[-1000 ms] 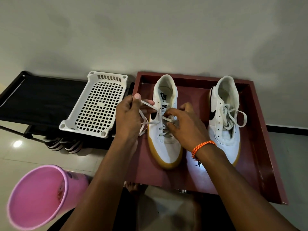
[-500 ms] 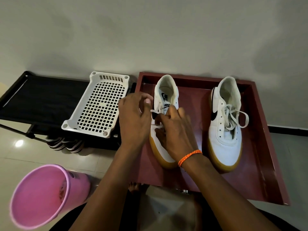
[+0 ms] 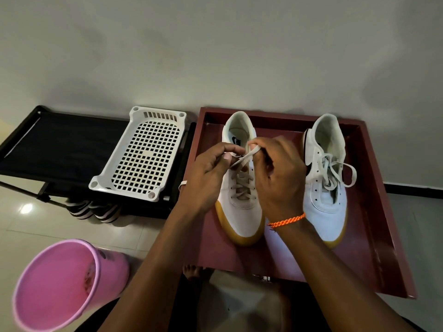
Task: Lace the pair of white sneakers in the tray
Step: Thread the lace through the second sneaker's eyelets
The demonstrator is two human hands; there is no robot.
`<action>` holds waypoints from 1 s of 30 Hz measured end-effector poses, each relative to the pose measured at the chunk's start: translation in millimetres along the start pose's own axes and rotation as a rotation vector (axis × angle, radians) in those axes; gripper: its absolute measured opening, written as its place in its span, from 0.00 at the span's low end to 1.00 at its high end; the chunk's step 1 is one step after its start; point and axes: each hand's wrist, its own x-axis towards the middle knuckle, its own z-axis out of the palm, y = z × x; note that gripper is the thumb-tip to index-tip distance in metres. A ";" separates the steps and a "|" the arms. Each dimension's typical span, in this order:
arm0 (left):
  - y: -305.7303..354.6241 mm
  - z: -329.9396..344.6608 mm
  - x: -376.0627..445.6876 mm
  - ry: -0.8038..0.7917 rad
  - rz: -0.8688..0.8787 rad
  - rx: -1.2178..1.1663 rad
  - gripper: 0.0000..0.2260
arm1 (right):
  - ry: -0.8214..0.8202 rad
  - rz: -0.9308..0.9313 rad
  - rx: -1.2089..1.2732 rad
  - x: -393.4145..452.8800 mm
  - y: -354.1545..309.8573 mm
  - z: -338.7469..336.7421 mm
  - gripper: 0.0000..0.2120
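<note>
Sneakers, both white with gum-coloured soles, are sitting side by side in the dark red tray (image 3: pixel 374 236), toes pointing towards you. You are working on the left sneaker (image 3: pixel 239 212), whose lace (image 3: pixel 242 160) is already crossing through the lower eyelets. Your left hand (image 3: pixel 206 178) is pinching one stretch of that lace between thumb and fingers, and your right hand (image 3: pixel 280 178) is gripping the other end, curled tight around it just above the tongue. Each grip is closed on lace, nothing else.

The risk, as I am judging it, is uneven tension: if you are pulling harder with one hand, the free ends are likely to come out at different lengths, and the slack crossings lower down may bunch or twist flat-side under. A loosened pinch could also let the tip slip back out of its eyelet.

The right sneaker (image 3: pixel 326 188) is lying just beside, its lace (image 3: pixel 335 173) sitting in a loose tangle over the tongue with several eyelets showing bare, so it is looking less finished than its partner.
</note>
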 end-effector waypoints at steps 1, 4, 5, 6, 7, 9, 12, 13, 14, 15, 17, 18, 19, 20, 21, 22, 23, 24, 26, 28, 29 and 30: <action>3.3 0.7 -0.7 -0.008 -0.006 -0.039 0.13 | 0.062 0.026 0.050 4.7 1.6 -2.7 0.06; 16.0 -1.0 -2.8 0.059 -0.043 -0.209 0.11 | 0.193 0.152 0.192 16.2 5.6 -10.4 0.06; 20.6 -2.4 -3.6 0.108 -0.060 -0.280 0.11 | 0.224 0.210 0.236 18.4 7.6 -11.9 0.06; 25.1 -4.9 -4.6 0.159 -0.070 -0.357 0.12 | 0.250 0.267 0.278 20.2 9.9 -13.2 0.07; 28.4 -7.8 -6.0 0.209 -0.075 -0.428 0.14 | 0.269 0.321 0.317 21.2 13.8 -13.6 0.07; 30.9 -14.6 -7.1 0.312 -0.094 -0.499 0.15 | 0.305 0.414 0.394 23.3 21.7 -13.7 0.09; 29.1 -21.0 -5.7 0.512 -0.189 -0.441 0.13 | 0.343 0.504 0.453 26.5 28.8 -13.5 0.09; 27.2 -21.3 -4.3 0.591 -0.236 -0.382 0.13 | 0.354 0.531 0.468 27.0 29.7 -13.1 0.09; 24.8 -21.1 -3.7 0.676 -0.284 -0.295 0.15 | 0.365 0.562 0.496 26.8 30.3 -12.9 0.08; 22.5 -21.4 -3.3 0.754 -0.318 -0.187 0.17 | 0.368 0.595 0.539 26.2 30.9 -11.9 0.08; 17.3 -23.0 -5.4 0.829 -0.338 0.083 0.16 | 0.323 0.646 0.620 24.5 31.8 -9.9 0.08; 15.9 -23.0 -7.3 0.823 -0.334 0.236 0.16 | 0.270 0.658 0.653 23.5 31.0 -7.9 0.07; 13.8 -22.3 -8.3 0.800 -0.312 0.379 0.15 | 0.195 0.662 0.686 22.5 29.2 -6.3 0.07; 13.0 -20.2 -8.8 0.768 -0.256 0.473 0.14 | 0.102 0.655 0.723 21.4 25.9 -4.7 0.07; 12.5 -17.0 -8.4 0.722 -0.165 0.496 0.14 | -0.003 0.639 0.761 20.0 21.1 -3.4 0.06; 13.0 -12.4 -8.0 0.658 -0.057 0.460 0.12 | -0.112 0.615 0.792 18.1 15.7 -2.5 0.06; 15.0 -6.8 -7.6 0.575 0.042 0.392 0.11 | -0.211 0.588 0.804 16.3 11.3 -1.4 0.05; 16.7 -1.0 -7.6 0.477 0.110 0.305 0.11 | -0.294 0.563 0.800 13.7 8.5 -0.7 0.05; 17.3 8.6 -8.3 0.284 0.149 0.120 0.11 | -0.398 0.536 0.781 9.4 5.7 1.8 0.05; 15.7 15.4 -8.6 0.163 0.099 -0.015 0.12 | -0.462 0.514 0.778 6.0 4.2 3.7 0.05; 13.3 17.0 -8.5 0.139 0.063 -0.053 0.12 | -0.481 0.500 0.770 4.8 3.0 4.0 0.04; 11.0 16.9 -7.9 0.137 0.035 -0.068 0.12 | -0.480 0.486 0.747 4.5 2.9 4.2 0.04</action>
